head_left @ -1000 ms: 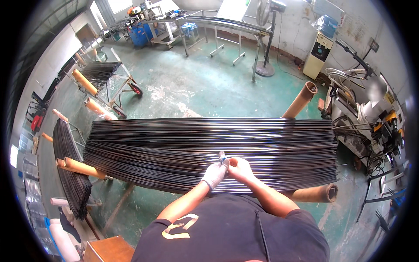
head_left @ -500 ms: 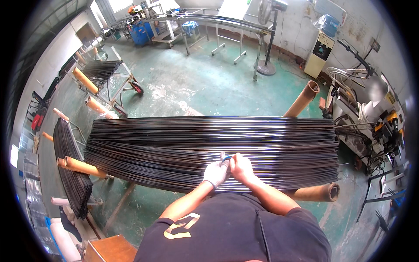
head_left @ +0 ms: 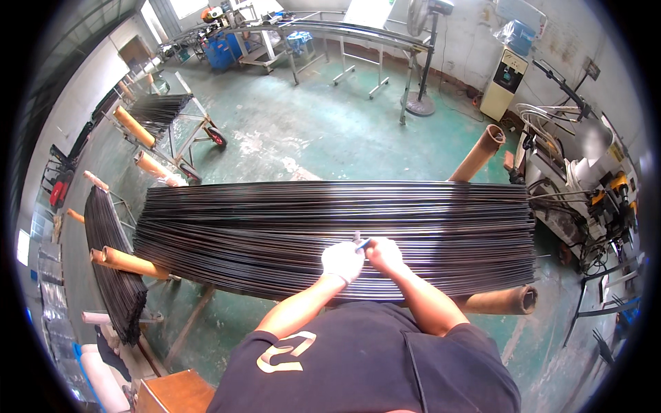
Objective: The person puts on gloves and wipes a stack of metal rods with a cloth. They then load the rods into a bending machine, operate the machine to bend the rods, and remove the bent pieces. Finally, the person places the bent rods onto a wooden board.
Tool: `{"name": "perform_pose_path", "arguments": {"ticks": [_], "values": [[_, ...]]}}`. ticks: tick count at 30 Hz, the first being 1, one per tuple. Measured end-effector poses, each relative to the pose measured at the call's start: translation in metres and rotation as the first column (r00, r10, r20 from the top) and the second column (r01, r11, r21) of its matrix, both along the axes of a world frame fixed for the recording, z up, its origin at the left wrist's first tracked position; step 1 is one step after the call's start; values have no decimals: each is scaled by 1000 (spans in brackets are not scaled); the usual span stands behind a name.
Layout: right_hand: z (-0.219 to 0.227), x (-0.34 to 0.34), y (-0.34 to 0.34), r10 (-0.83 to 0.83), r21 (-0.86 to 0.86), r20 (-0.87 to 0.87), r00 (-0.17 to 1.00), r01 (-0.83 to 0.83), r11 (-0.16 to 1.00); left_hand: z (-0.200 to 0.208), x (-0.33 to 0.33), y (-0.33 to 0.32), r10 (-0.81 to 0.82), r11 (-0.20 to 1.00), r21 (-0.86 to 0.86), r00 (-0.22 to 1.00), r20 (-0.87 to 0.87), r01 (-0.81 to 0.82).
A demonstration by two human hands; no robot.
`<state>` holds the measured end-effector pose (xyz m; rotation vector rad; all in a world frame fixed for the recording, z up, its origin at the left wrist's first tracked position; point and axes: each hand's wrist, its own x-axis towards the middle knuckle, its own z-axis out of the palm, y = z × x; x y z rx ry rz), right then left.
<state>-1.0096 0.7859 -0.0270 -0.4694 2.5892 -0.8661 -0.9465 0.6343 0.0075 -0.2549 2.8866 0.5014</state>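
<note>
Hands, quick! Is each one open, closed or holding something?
Left hand, gloved: can't tell, glare hides its grip.
Right hand: closed, fingertips on a small blue thing.

2 hands, 1 fan, 1 water disp

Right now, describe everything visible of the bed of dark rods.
The bed of dark rods looks metallic: many slim rods lie roughly side by side, crosswise before you, glossy mid-length. One protrudes at right. A brown tube emerges beneath the near edge. The left hand and right hand are over the rods; contact is unclear.
</note>
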Motion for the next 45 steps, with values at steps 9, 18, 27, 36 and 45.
{"name": "perform_pose_path", "arguments": {"ticks": [9,18,27,36,45], "values": [[16,-19,-19,-304,-440,659,688,680,586,2,5,19,-153,987,-85,973,-175,140],[-5,-36,-36,87,-629,732,676,622,466,2,2,9,-16,986,168,1000,1,15],[48,-37,-50,-55,-643,738,673,725,247,27,-10,6,-47,976,202,979,-198,88],[-16,-45,-34,259,-584,806,532,786,202,33,-11,17,-138,972,156,967,-215,174],[-40,-34,-35,170,-529,848,501,820,220,20,7,25,-281,946,98,934,-220,308]]}}
